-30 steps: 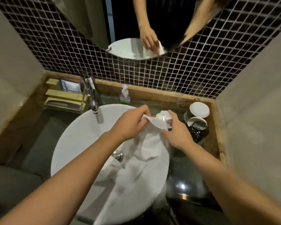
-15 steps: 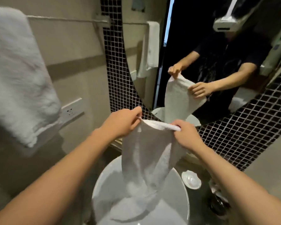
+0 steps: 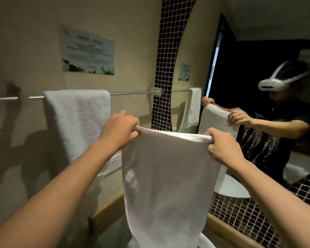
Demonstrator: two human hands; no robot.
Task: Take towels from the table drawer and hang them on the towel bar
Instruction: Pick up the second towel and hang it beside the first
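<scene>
Two sets of fingers point(image 3: 132, 130) are pinched shut on the top corners of a white towel point(image 3: 168, 176), the left hand point(image 3: 119, 130) and right hand point(image 3: 222, 149) stretching its hem taut while the rest hangs down in front of the wall. The towel bar point(image 3: 132, 93) lies above and beyond, one towel point(image 3: 77, 119) already draped on it. To hang this one well, I'd lift the hem clear over the bare stretch right of that towel, keeping it level

I find no legible text. The wall notice point(image 3: 87, 51) above the towel bar point(image 3: 132, 93) carries printed lines, but they are too blurred to read.
</scene>
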